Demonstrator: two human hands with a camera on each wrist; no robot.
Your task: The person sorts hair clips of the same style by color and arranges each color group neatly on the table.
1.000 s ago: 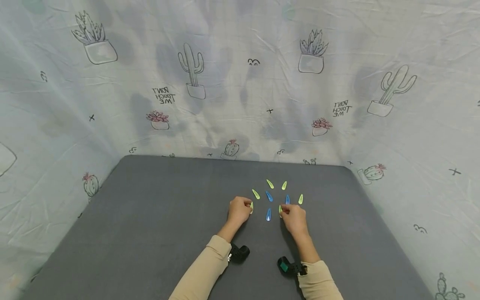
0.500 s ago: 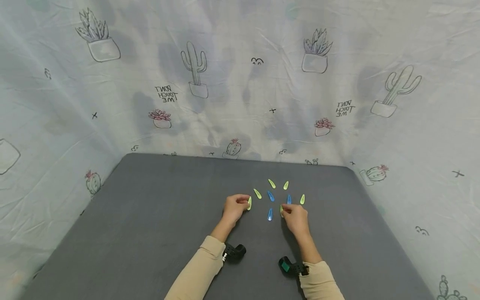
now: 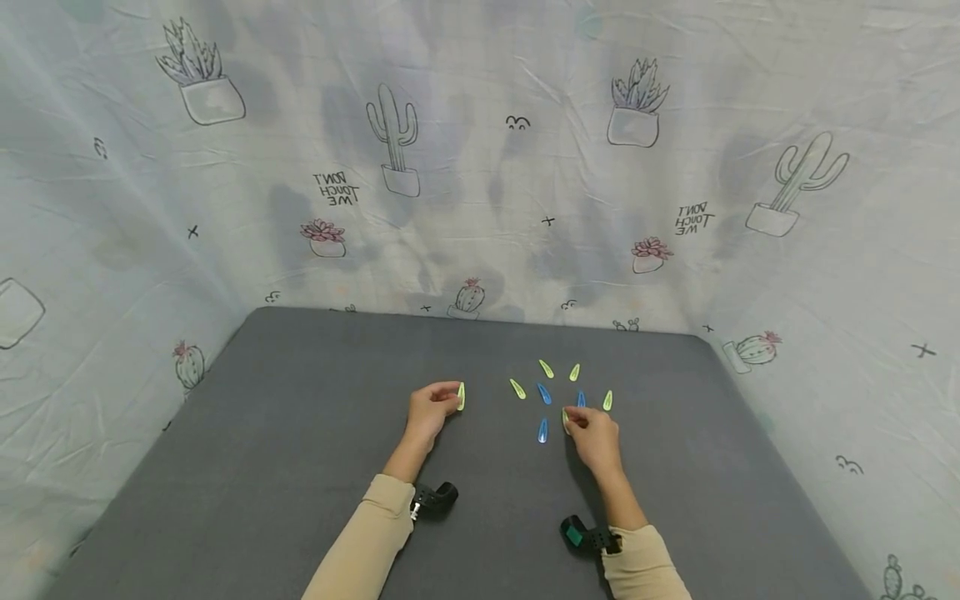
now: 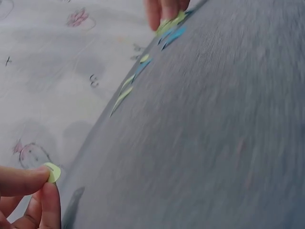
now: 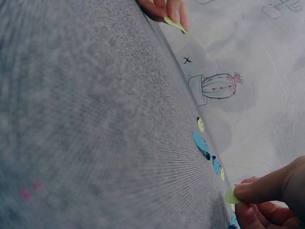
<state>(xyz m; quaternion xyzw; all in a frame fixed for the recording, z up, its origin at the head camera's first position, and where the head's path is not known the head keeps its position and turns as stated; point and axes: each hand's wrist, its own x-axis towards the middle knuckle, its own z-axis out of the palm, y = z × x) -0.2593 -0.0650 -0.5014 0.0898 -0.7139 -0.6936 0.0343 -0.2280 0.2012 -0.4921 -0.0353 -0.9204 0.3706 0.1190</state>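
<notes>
My left hand (image 3: 432, 410) pinches a yellow-green snap hair clip (image 3: 461, 396) between thumb and fingers, to the left of the other clips. In the left wrist view this clip (image 4: 53, 172) shows its rounded end past the thumb. A second yellow-green hair clip (image 3: 566, 419), partly hidden by the fingers, is pinched by my right hand (image 3: 597, 437). Around the right hand lie blue hair clips: one at the front (image 3: 542, 430), another farther back (image 3: 543, 393), and a third (image 3: 581, 400) just beyond the fingers.
Several yellow-green clips lie on the grey table, among them a left one (image 3: 517, 388), a back one (image 3: 574, 372) and a right one (image 3: 608, 400). A pale cloth (image 3: 480, 167) printed with cacti encloses the table (image 3: 300, 433) at the back and sides.
The left hand has carried its yellow-green clip to the left, away from the group. My right hand stays nearly where it was, pinching its clip.
</notes>
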